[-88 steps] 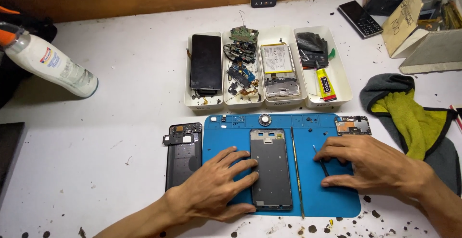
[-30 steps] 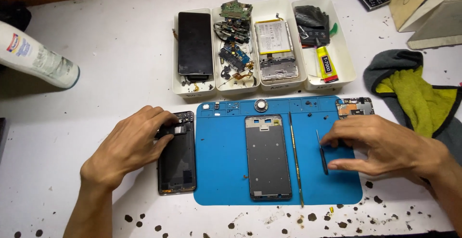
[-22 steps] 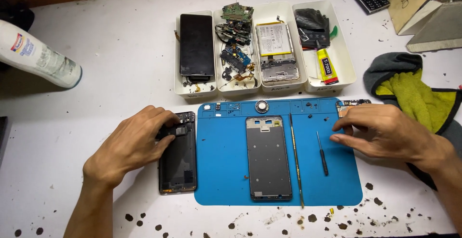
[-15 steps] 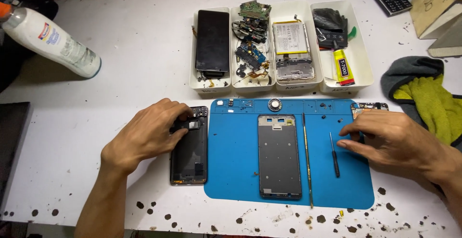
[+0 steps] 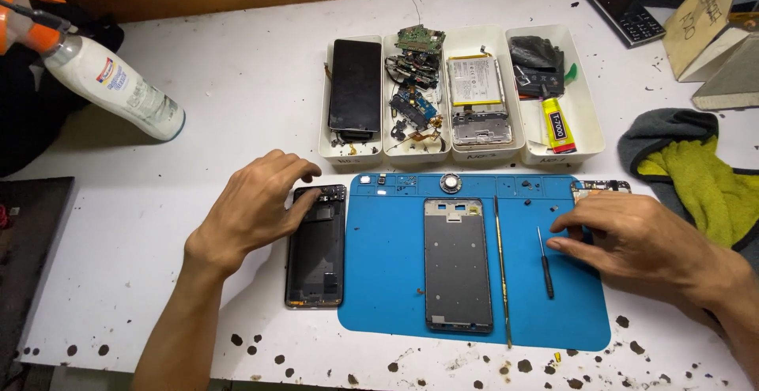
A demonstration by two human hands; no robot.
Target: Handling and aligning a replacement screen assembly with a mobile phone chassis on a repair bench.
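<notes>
White workbench [image 5: 237, 83], paint-speckled along the near edge, fills the view, with a wooden wall strip behind it and a dark device standing against that. On it lies a blue repair mat [image 5: 395, 280], a bare phone frame [image 5: 457, 264] at its centre. Behind the mat sit four white trays [image 5: 589, 134] holding a dark screen panel, loose boards, a battery and a glue tube. A spray bottle [image 5: 118, 94] lies far left; a grey-and-green cloth [image 5: 696, 177] is bunched at right.

Left hand [image 5: 253, 209] rests loosely curled, fingertips on the top end of the black phone back housing [image 5: 316, 249], which lies just off the mat's left edge on bare table. It grips nothing. Right hand [image 5: 632, 237] lies flat and relaxed on the mat's right side, fingers near a small circuit part [image 5: 601, 188] at the corner, holding nothing.

Risks, as I judge them: the housing is on the slick table, so a push could slide it. The small screwdriver [image 5: 545, 260] and long thin pry tool [image 5: 501, 264] lie loose just beside the right hand; a sweep could roll them. Tiny screws on the mat could scatter.
</notes>
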